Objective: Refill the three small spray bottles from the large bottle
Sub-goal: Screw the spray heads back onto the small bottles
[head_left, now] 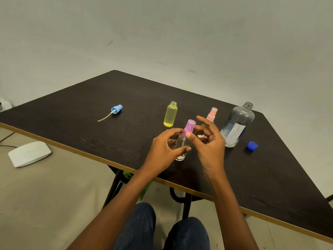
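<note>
My left hand (164,150) grips the body of a clear small spray bottle (181,154) with a purple spray top (189,126). My right hand (210,141) touches that purple top with thumb and fingers. Behind them a yellow small bottle (170,114) stands uncapped. Its blue spray head with tube (116,108) lies to the left. A pink-topped small bottle (211,114) stands partly hidden behind my right hand. The large clear bottle (237,125) stands open at the right, its blue cap (252,145) beside it.
The dark table (90,114) has a light wooden front edge running diagonally. A white flat device (29,153) lies on the floor at the left. My knees sit under the table's front edge.
</note>
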{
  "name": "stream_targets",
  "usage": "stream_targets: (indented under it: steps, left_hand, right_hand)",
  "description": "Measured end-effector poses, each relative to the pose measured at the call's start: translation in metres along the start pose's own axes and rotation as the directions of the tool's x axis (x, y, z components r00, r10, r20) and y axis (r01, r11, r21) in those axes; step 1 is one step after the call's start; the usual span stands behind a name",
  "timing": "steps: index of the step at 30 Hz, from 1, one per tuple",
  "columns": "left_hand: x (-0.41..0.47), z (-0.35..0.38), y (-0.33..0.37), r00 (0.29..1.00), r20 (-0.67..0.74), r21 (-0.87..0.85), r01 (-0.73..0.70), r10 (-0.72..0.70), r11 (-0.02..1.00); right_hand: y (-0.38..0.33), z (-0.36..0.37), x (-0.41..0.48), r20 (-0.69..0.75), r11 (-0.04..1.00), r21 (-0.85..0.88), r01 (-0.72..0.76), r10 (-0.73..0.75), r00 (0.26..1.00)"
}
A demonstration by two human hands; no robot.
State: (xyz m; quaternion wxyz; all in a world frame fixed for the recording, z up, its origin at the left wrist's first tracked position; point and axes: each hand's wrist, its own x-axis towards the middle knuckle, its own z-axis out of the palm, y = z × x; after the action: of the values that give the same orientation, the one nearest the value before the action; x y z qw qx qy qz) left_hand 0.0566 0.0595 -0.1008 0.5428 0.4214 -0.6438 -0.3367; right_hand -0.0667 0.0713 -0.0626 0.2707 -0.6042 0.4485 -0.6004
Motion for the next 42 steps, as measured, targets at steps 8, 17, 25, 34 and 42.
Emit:
stream_targets:
  steps: [8, 17, 25, 34, 42]
  left_hand:
    - [-0.001, -0.001, 0.002, 1.000, -0.002, 0.006, -0.020, 0.020, 1.000]
    - [0.000, 0.000, 0.002, 1.000, 0.006, -0.031, 0.005, -0.005, 1.000]
    - [-0.001, -0.001, 0.001, 1.000, 0.006, 0.011, -0.015, 0.015, 1.000]
    - [-0.001, 0.000, 0.002, 1.000, -0.001, -0.010, -0.014, 0.014, 1.000]
    - [0.001, 0.000, 0.000, 1.000, -0.012, 0.013, -0.021, 0.021, 1.000]
  right_hand:
    - [0.002, 0.013, -0.001, 0.017, 0.999, -0.046, 0.004, -0.004, 1.000]
    - [0.000, -0.002, 0.000, 0.056, 0.999, 0.015, -0.039, 0.038, 0.998]
    - [0.002, 0.008, 0.002, -0.013, 1.000, -0.012, -0.004, 0.004, 1.000]
    - [-0.001, 0.000, 0.000, 0.099, 0.999, -0.016, -0.028, 0.029, 0.995]
    - [0.000, 0.012, 0.003, -0.048, 0.999, -0.036, 0.036, -0.037, 0.998]
